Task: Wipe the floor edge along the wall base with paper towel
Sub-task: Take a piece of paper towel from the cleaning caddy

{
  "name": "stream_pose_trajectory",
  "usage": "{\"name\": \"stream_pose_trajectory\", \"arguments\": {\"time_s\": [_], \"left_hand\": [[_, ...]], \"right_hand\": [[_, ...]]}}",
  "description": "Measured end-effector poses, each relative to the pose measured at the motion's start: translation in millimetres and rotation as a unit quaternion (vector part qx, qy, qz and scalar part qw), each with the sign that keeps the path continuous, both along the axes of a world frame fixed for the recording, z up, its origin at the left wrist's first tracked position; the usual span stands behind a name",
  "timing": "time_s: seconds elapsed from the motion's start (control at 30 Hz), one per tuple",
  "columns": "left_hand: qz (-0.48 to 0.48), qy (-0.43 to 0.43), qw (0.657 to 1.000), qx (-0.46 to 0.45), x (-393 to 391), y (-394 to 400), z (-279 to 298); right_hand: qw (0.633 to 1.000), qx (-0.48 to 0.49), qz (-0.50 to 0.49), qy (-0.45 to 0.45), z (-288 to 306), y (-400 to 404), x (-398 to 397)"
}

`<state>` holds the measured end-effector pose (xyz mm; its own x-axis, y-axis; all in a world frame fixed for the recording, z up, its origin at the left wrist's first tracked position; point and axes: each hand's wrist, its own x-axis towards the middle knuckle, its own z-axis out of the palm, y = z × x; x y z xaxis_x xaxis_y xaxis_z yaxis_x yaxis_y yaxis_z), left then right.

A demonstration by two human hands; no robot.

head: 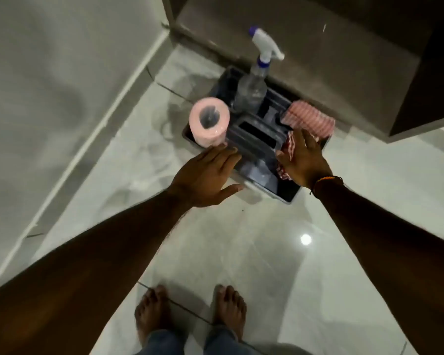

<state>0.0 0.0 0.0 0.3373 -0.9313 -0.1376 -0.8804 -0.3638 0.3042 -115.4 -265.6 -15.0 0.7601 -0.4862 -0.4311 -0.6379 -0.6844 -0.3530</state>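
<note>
Feet [190, 312] sit nearest me, bare on the glossy tiled floor [254, 252], and from there I follow both arms out toward the dark caddy [256, 147] standing on the tiles. My left hand [208, 176] is flat and spread, fingers apart, holding nothing, its fingertips just short of the pink paper towel roll [209, 124] that stands on end in the caddy's left corner. My right hand [304, 160] is likewise spread with nothing in it, hovering over the red-checked cloth [309, 119] draped at the caddy's right side; I cannot tell whether it touches the cloth. Behind the roll a clear spray bottle [251, 90] with a white trigger head stands upright in a rear compartment. I judge this to be the fetching step: no towel is in hand and the wiping has not begun. The next move calls for closing the left hand around the roll and lifting it clear of the caddy wall, then tearing off a length. Farther off to the left runs the wall base [92, 139], the edge I have to wipe, with a brown cabinet [331, 47] beyond the caddy.
</note>
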Motion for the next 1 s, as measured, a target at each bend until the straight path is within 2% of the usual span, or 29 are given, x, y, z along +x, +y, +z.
{"name": "stream_pose_trajectory", "arguments": {"time_s": [0.1,0.2,0.4,0.53,0.7,0.87,1.0], "left_hand": [[-0.007,0.03,0.997,0.067,-10.4,-10.0,-51.4],[-0.003,0.013,0.993,0.117,-16.2,-12.4,-93.8],[0.004,0.004,0.992,0.127,-17.7,-9.2,-121.9],[0.011,0.033,0.991,0.127,-14.2,-4.0,-111.2],[0.081,0.043,0.985,0.15,-14.7,40.1,-75.8],[0.171,0.059,0.971,0.154,-15.8,114.1,-40.0],[0.252,0.07,0.952,0.158,-18.8,183.2,-16.6]], "right_hand": [[1.0,-0.003,-0.017,-0.003,-49.9,-2.6,-2.3],[0.999,-0.015,-0.034,0.003,-86.3,1.5,-4.2],[0.994,-0.07,-0.078,-0.02,-108.1,19.3,-6.3],[0.992,-0.046,-0.099,-0.06,-102.1,9.8,-12.2],[0.979,-0.02,-0.157,-0.129,-70.7,27.0,-21.2],[0.98,0.004,-0.131,-0.147,-24.2,76.7,-19.2],[0.985,0.022,-0.068,-0.16,-5.9,132.3,-14.8]]}}
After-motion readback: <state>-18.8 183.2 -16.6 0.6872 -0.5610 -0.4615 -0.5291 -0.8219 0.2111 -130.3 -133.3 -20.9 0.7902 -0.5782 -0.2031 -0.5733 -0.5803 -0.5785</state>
